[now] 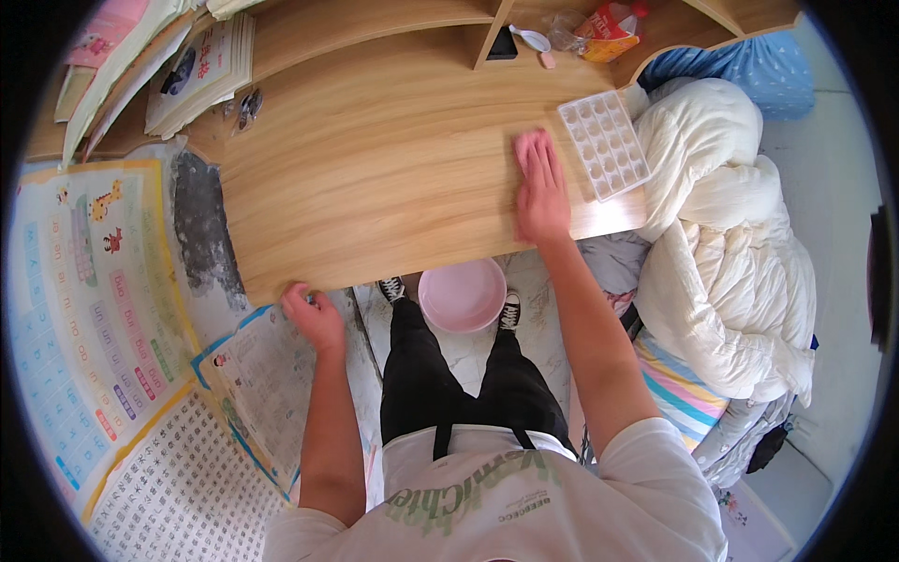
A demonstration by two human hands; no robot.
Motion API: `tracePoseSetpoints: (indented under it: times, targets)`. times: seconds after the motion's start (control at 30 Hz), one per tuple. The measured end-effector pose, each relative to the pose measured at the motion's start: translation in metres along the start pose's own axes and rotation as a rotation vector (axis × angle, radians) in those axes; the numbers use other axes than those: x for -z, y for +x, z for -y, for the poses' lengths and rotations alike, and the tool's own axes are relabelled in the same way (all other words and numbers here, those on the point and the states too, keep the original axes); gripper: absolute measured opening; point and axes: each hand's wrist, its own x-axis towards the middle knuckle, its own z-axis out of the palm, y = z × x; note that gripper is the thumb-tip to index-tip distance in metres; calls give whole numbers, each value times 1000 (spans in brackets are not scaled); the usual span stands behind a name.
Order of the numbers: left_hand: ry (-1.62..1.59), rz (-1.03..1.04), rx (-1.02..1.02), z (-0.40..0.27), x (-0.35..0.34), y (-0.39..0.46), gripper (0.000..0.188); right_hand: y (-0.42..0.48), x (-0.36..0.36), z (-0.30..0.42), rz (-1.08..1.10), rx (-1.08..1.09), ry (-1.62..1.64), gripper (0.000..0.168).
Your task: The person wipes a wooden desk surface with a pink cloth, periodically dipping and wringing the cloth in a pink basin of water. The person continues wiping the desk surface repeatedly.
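Note:
My right hand (543,193) lies flat on the wooden desktop (379,168), its fingers over a pink cloth (527,151) that shows beside and beyond them. Just right of that hand is a clear plastic tray with rows of round hollows (605,146). At the desk's front left corner my left hand (312,316) is by the edge, its fingers curled; whether it grips the edge is hard to tell. On the floor below the desk's front edge, between my feet, stands a pink plastic basin (462,295).
Books (204,74) stand at the back left, near a small dark item in clear wrapping (247,110). The shelf holds a white spoon (532,38), a black box (503,45) and an orange-red packet (609,31). A cream quilt (730,246) is heaped at right; posters (91,316) cover the left.

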Motion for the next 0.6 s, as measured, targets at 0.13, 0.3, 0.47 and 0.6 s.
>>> tracePoseSetpoints:
  times: [0.13,0.3,0.47,0.6]
  targets:
    - [30,30,-51,-8,2,3,29,-36,14,5,73,-21,9,76]
    - [120,57,-385,-22,-2,18,32,68,-37,13,76,36,-15,71]
    - [128,221,-588,-48,-26,49,38,110,-59,10,-9,61,-7,65]
    - [170,157,-592,-37,-24,80,53,16,-32,58,37,99,80,60]
